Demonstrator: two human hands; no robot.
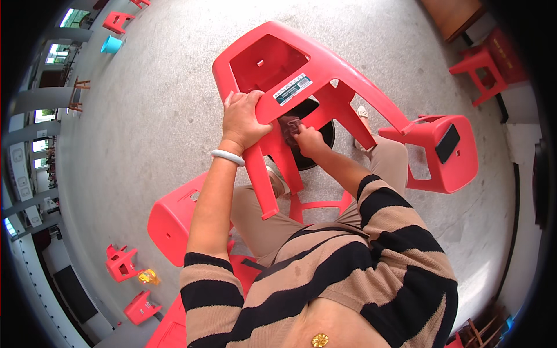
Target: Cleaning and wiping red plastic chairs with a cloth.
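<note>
A red plastic stool (272,35) with a label on it is held tilted on its side over my lap. My left hand (241,119) grips its near bar beside the label, fingers curled over the edge. My right hand (311,142) is lower, holding a bunched dark maroon cloth (290,129) against the stool's inner part by a leg. A black round container (307,159) stands behind it between my legs, partly hidden.
A red stool (463,162) at my right carries a black phone (447,143); another (165,226) lies at my left. More red stools (484,81) stand around the floor (151,116), with a teal bucket (111,44) at back left and a brown wooden piece (444,17) at back right.
</note>
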